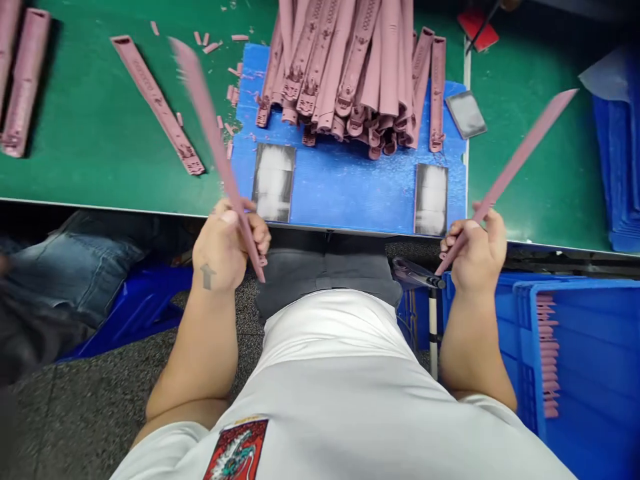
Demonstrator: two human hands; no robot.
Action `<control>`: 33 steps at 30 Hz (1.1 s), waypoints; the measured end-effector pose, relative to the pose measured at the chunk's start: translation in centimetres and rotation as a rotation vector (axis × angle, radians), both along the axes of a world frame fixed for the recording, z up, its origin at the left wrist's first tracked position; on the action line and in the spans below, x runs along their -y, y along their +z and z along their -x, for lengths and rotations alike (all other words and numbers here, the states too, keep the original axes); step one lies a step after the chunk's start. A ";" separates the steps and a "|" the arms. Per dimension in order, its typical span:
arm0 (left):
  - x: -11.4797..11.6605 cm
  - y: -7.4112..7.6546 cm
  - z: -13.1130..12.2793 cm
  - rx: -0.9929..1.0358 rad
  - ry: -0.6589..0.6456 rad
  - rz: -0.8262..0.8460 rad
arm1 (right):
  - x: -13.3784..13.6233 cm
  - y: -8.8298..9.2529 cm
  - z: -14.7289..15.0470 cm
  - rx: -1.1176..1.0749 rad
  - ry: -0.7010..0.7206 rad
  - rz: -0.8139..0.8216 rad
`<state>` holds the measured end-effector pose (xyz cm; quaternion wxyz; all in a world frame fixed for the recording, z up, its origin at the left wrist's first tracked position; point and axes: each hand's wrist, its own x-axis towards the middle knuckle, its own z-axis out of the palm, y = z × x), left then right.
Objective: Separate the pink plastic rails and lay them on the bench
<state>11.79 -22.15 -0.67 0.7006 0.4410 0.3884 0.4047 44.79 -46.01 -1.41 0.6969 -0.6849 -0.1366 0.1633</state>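
My left hand [225,243] grips a long pink plastic strip [213,133] near its lower end, and the strip slants up and to the left, its far end blurred. In my right hand [477,247] a second pink plastic strip [525,150] is pinched near its lower end and tilts up to the right. Both strips are raised at the near edge of the bench. Beyond them, a heap of similar pink parts [345,60] lies on a blue sheet [340,193]. Two dark pads with pale worn patches, a left pad [274,181] and a right pad [431,200], sit at the sheet's front.
A single pink part [157,103] and small pink scraps lie on the green bench [75,173]. A grey block [466,113] is beside the sheet. Right and below stands a blue crate [600,360] with pink parts stacked inside. Another person's jeans [75,267] show at left.
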 end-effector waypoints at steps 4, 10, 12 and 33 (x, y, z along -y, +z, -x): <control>0.0 0.1 0.4 -0.044 -0.002 0.049 | 0.0 0.1 -0.7 -0.044 0.056 -0.062; -1.4 4.1 -0.6 0.179 -0.048 -0.028 | -0.7 4.4 -2.5 -0.051 0.100 -0.255; -2.6 4.7 -0.7 0.126 -0.015 -0.085 | -1.4 5.4 -3.2 0.043 0.011 -0.201; -12.5 0.1 -11.3 0.318 0.312 -0.484 | -12.1 1.8 -8.3 0.122 -0.151 -0.376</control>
